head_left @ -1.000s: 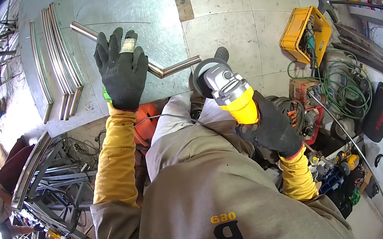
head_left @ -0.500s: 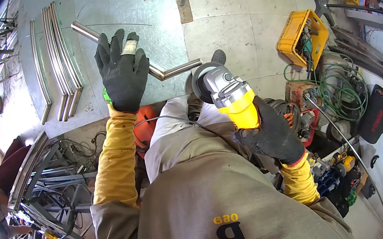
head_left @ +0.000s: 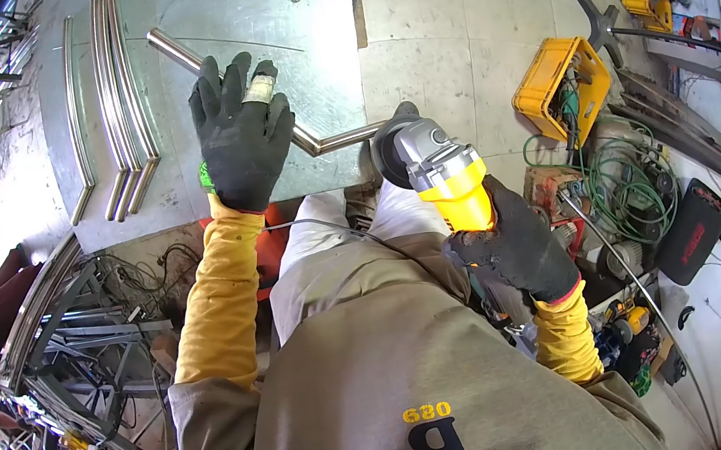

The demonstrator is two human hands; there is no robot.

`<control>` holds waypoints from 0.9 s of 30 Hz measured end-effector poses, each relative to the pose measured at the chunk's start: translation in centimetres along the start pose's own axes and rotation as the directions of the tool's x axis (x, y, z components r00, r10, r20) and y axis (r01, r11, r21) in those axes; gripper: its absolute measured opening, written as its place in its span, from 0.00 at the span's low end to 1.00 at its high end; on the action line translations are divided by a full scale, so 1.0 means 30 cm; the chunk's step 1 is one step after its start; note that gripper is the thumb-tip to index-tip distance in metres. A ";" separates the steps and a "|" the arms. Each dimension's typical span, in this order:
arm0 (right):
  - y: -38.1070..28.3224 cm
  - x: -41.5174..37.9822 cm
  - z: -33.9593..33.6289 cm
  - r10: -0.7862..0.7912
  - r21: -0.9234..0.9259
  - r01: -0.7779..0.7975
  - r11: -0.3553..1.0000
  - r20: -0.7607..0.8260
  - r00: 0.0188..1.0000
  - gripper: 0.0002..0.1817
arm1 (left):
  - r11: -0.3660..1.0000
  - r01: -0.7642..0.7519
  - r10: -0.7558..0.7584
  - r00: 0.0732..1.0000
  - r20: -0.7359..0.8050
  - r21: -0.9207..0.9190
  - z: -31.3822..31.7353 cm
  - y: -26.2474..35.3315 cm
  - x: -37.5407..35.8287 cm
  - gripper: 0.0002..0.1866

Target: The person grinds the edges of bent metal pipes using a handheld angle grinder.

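We've got our left hand (head_left: 247, 144) flat, fingers a bit spread, over the bent tube (head_left: 346, 140), upper middle of the frame. Our right hand (head_left: 520, 246) is wrapped around a yellow grinder (head_left: 453, 181), disc (head_left: 388, 158) right by the tube's end, can't tell if touching. More tubes (head_left: 108, 86) upper left.

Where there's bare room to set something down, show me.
Free: the metal tabletop between its right edge and the bent tube under the left hand; most pale floor from that edge to the yellow crate. Crowded: around the grinder in the right hand, and around the green hose by the crate.
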State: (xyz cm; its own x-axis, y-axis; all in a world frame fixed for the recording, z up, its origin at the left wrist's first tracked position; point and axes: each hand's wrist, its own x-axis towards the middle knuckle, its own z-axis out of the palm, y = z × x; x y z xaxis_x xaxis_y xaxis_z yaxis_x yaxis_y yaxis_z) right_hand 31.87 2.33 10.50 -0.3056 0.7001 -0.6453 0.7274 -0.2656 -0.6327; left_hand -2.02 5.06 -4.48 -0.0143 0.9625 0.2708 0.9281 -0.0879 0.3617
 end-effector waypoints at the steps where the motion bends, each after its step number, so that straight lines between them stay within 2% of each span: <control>1: 0.015 0.003 0.003 -0.024 0.028 0.025 0.999 -0.018 1.000 0.31 | 1.000 0.003 -0.003 1.000 0.010 0.010 0.004 -0.003 -0.002 0.26; 5: 0.080 -0.022 0.003 0.017 0.132 -0.010 0.991 -0.053 0.998 0.31 | 0.999 0.006 -0.007 0.999 0.039 0.033 -0.005 -0.007 -0.002 0.28; 7: 0.128 -0.040 0.005 0.145 0.367 -0.105 0.924 -0.085 0.986 0.30 | 1.000 0.001 -0.001 1.000 -0.009 -0.018 0.011 -0.021 -0.008 0.29; 9: 0.173 -0.062 0.012 0.133 0.428 -0.064 0.902 -0.134 0.982 0.29 | 0.997 -0.016 0.013 0.999 -0.046 -0.071 0.015 -0.036 -0.023 0.29; 11: 0.234 -0.093 0.011 0.092 0.411 -0.009 0.911 -0.183 0.979 0.29 | 0.989 -0.070 0.055 0.991 -0.122 -0.128 0.003 -0.043 -0.037 0.31; 12: 0.206 -0.111 0.011 0.137 0.518 -0.018 0.855 -0.193 0.972 0.28 | 0.983 -0.163 0.152 0.981 -0.124 -0.081 -0.023 -0.041 -0.027 0.33; 13: 0.214 -0.126 0.012 0.145 0.532 -0.013 0.847 -0.206 0.968 0.28 | 0.979 -0.184 0.173 0.978 -0.120 -0.085 -0.048 -0.041 -0.012 0.33; 15: 0.238 -0.154 0.006 0.119 0.446 0.027 0.894 -0.295 0.948 0.28 | 0.927 -0.375 0.370 0.922 0.111 0.027 -0.105 -0.038 0.010 0.31; 16: 0.259 -0.156 0.010 0.098 0.416 0.038 0.909 -0.302 0.948 0.29 | 0.910 -0.415 0.415 0.906 0.082 -0.011 -0.097 -0.047 0.011 0.26; 17: 0.261 -0.159 0.013 0.092 0.423 0.048 0.905 -0.304 0.948 0.29 | 0.906 -0.423 0.421 0.903 0.083 -0.001 -0.090 -0.059 0.015 0.26; 19: 0.240 -0.167 0.009 0.103 0.433 0.052 0.900 -0.328 0.939 0.30 | 0.865 -0.498 0.499 0.845 0.194 -0.055 -0.082 -0.073 0.042 0.23; 21: 0.238 -0.167 0.015 0.095 0.460 0.071 0.885 -0.328 0.940 0.30 | 0.845 -0.533 0.530 0.827 0.190 -0.040 -0.073 -0.073 0.077 0.20; 23: 0.240 -0.155 0.022 0.060 0.413 0.083 0.907 -0.322 0.945 0.30 | 0.835 -0.545 0.535 0.777 0.332 -0.072 -0.082 -0.069 0.119 0.18; 24: 0.231 -0.157 0.021 0.048 0.407 0.094 0.909 -0.325 0.945 0.30 | 0.795 -0.605 0.599 0.770 0.220 -0.048 -0.085 -0.050 0.136 0.18; 26: 0.205 -0.160 0.014 0.084 0.530 0.090 0.843 -0.295 0.952 0.28 | 0.806 -0.588 0.588 0.786 0.190 -0.063 -0.102 -0.015 0.148 0.19; 27: 0.202 -0.162 0.012 0.077 0.523 0.097 0.847 -0.301 0.951 0.28 | 0.816 -0.570 0.577 0.799 0.171 -0.091 -0.122 0.015 0.156 0.20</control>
State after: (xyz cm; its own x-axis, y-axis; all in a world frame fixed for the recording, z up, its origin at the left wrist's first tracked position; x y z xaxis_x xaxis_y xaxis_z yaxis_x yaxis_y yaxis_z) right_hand 37.55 -2.92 9.64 -0.0493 0.8444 -0.5335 0.2647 -0.5040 -0.8222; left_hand -3.04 8.59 0.21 0.5875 0.7619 0.2728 0.7320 -0.6440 0.2223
